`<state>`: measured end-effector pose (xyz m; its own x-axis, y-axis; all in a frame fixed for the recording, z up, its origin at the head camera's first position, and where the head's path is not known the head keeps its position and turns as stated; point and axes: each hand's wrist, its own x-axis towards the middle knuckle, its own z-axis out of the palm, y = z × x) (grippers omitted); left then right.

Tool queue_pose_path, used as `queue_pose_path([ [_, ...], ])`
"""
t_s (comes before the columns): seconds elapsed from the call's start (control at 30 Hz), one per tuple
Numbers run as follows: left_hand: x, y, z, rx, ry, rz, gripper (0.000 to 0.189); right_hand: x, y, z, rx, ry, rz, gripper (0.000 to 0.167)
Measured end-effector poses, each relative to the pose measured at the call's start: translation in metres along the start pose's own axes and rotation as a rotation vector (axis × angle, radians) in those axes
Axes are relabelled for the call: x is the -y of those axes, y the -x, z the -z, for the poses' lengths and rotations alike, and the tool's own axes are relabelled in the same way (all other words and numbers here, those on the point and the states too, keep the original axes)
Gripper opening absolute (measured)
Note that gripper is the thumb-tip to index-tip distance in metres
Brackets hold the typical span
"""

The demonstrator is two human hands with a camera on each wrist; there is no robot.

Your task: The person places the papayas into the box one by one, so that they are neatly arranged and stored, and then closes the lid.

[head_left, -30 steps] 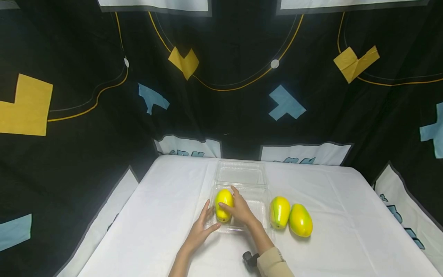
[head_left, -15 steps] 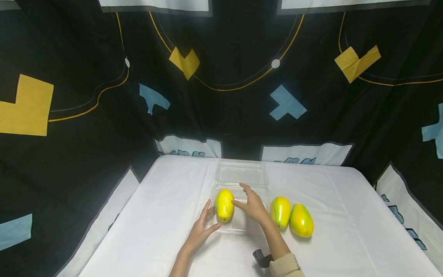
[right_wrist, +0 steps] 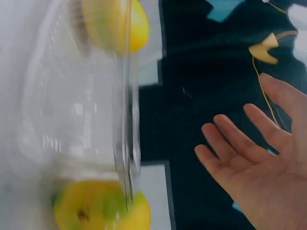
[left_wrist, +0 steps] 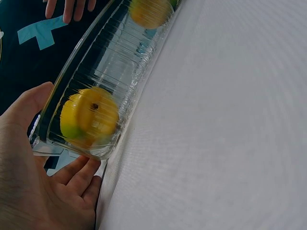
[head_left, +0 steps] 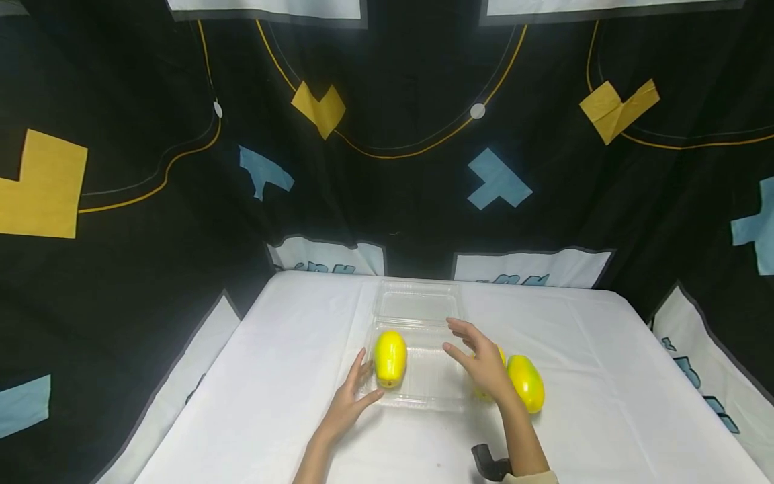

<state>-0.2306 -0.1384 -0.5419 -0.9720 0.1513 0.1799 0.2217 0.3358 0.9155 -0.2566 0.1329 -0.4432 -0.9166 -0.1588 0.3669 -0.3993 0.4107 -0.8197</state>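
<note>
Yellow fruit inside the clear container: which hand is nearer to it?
Left. The left hand is at the left edge of the clear container, close beside the yellow fruit; the right hand is farther away, near the container's right edge.

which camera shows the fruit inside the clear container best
Head view: the fruit shows whole, uncovered. Left wrist sees its end through the container wall; right wrist crops it at the top edge.

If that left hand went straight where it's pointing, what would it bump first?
The left hand would probably meet the left side of the clear container, before the yellow fruit inside; depth is hard to judge.
</note>
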Motion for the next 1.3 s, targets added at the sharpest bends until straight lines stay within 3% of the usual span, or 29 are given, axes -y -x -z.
queue_pose_path([
  [0.13,0.001,-0.001,-0.001,-0.005,-0.014,0.008,0.081,0.005,0.006,0.020,-0.090,-0.063,0.011,0.044],
  [0.2,-0.009,0.001,0.001,0.000,-0.007,0.011,0.081,0.007,0.010,0.027,-0.138,-0.087,-0.004,0.044],
  [0.27,-0.009,0.001,0.000,-0.002,-0.005,0.012,0.081,0.005,0.013,0.033,-0.181,-0.097,-0.030,0.044],
  [0.3,-0.009,0.001,0.000,-0.003,-0.010,0.012,0.081,-0.002,0.014,0.035,-0.204,-0.094,-0.032,0.045],
  [0.37,-0.009,0.001,0.000,-0.003,-0.009,0.020,0.081,-0.038,0.014,0.037,-0.250,-0.085,-0.013,0.049],
  [0.47,0.003,-0.001,-0.003,-0.014,-0.019,0.015,0.082,-0.088,0.015,0.039,-0.326,-0.025,0.006,0.054],
  [0.53,0.003,-0.001,-0.003,-0.008,-0.018,0.013,0.082,-0.111,0.018,0.043,-0.370,-0.006,0.020,0.056],
  [0.6,0.003,-0.001,-0.002,-0.005,-0.016,0.012,0.082,-0.111,0.024,0.048,-0.404,0.002,0.001,0.057],
  [0.8,0.002,-0.002,-0.001,-0.004,-0.016,0.014,0.081,-0.092,0.045,0.059,-0.448,-0.114,-0.007,0.061],
  [1.03,0.002,-0.002,-0.001,-0.012,-0.017,0.031,0.081,-0.082,0.057,0.062,-0.408,-0.111,-0.249,0.072],
  [1.3,0.001,-0.002,-0.002,-0.007,-0.023,0.027,0.080,-0.086,0.062,0.064,-0.298,-0.176,-0.395,0.082],
])
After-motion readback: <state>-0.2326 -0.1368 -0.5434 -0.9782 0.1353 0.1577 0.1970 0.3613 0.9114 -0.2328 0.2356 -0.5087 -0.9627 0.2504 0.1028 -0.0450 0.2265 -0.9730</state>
